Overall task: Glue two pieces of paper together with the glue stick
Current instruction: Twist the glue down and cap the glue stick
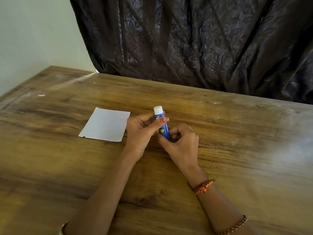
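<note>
Here we sit at a worn wooden table before a dark crinkled curtain and a pale wall. Our left hand and right hand both grip the blue glue stick, tilted, white end up. White paper lies flat just left.

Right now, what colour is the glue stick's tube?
Blue, with a yellow heart mark and a white top; the glue stick shows in the head view.
</note>
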